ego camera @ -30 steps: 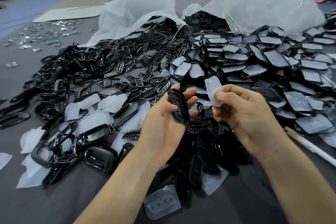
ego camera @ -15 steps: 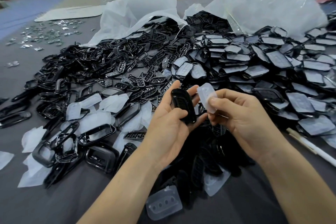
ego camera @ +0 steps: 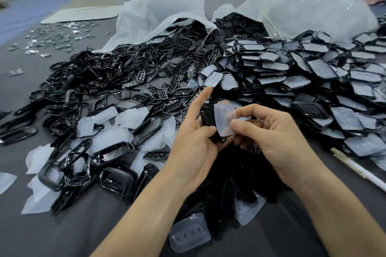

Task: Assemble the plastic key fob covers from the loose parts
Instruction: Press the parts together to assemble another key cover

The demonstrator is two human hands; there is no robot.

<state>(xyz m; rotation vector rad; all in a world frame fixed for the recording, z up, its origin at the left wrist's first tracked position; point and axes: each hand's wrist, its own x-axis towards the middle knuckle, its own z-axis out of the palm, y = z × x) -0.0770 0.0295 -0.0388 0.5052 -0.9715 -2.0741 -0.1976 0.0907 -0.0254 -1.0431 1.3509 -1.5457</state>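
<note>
The right hand (ego camera: pixel 269 137) makes a pinching grip, thumb and forefinger closed on the lower edge of a translucent, soft rectangular button pad (ego camera: pixel 224 118). It is laid against the black slotted plastic button frame (ego camera: pixel 207 117), which the left hand (ego camera: pixel 194 148) holds in a curled grip, thumb on its lower end and forefinger stretched clear, probably so the pad can seat into the slots. Around them on the grey desk (ego camera: pixel 87 233) lie loose black oval rims (ego camera: pixel 112 150) to the left and, kept apart on the right, a heap of pad-fitted covers (ego camera: pixel 313 73), seemingly the finished side.
</note>
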